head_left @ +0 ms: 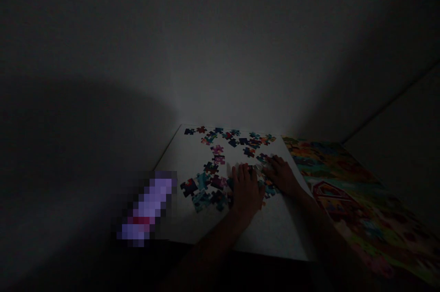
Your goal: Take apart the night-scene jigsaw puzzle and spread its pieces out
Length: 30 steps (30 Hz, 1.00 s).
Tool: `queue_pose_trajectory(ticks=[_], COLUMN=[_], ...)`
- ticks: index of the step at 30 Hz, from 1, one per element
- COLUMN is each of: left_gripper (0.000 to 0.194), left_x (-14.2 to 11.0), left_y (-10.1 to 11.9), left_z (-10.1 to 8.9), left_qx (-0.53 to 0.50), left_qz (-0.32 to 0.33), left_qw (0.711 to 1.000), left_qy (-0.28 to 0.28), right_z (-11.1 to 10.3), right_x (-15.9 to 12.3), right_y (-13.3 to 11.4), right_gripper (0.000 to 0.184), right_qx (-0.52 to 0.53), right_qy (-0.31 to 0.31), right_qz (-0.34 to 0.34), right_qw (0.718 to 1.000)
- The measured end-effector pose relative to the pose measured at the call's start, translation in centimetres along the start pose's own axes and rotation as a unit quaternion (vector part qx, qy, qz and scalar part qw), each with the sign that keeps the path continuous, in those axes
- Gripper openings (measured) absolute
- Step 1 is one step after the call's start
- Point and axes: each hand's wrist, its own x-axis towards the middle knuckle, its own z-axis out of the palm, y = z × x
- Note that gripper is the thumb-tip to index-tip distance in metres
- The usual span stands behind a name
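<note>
A white board (275, 232) lies on the floor in a dim room, with several coloured jigsaw pieces (220, 152) scattered over its far half. My left hand (244, 189) rests palm down on the pieces near the middle, fingers stretched forward and close together. My right hand (282, 173) lies just to its right, fingers curved down onto pieces near the board's right edge. The light is too low to see whether either hand grips a piece.
A colourful printed sheet or box lid (347, 191) lies along the board's right side. A blurred purple patch (149, 207) sits at the board's left edge. A pale wall (220, 53) rises right behind the board.
</note>
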Motion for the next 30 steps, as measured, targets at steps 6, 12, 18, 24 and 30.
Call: queue_pose_trajectory(ticks=[6, 12, 18, 24, 30], left_gripper=[0.047, 0.066, 0.065, 0.065, 0.065], left_x=[-5.5, -9.4, -6.0, -2.2, 1.4], left_y=[-4.6, -9.4, -10.2, -12.7, -14.5], left_z=[-2.9, -4.3, -4.1, -3.8, -3.3], left_qx=[0.022, 0.114, 0.118, 0.112, 0.112], left_qz=[-0.048, -0.171, -0.129, -0.147, -0.191], left_qw=[0.997, 0.978, 0.984, 0.982, 0.975], left_qy=[0.048, 0.028, -0.016, -0.034, -0.018], right_z=[-1.1, -1.6, -1.5, -0.9, -0.1], right_x=[-2.8, -5.5, -7.8, -9.8, -10.2], right_y=[-1.5, -2.8, -3.3, -4.6, -7.6], right_gripper=[0.065, 0.063, 0.065, 0.074, 0.082], right_qx=[0.038, 0.031, -0.006, -0.026, -0.026], right_qy=[0.012, -0.002, -0.013, -0.003, -0.018], right_qz=[0.059, 0.037, 0.006, -0.033, -0.045], right_qw=[0.997, 0.999, 1.000, 0.999, 0.998])
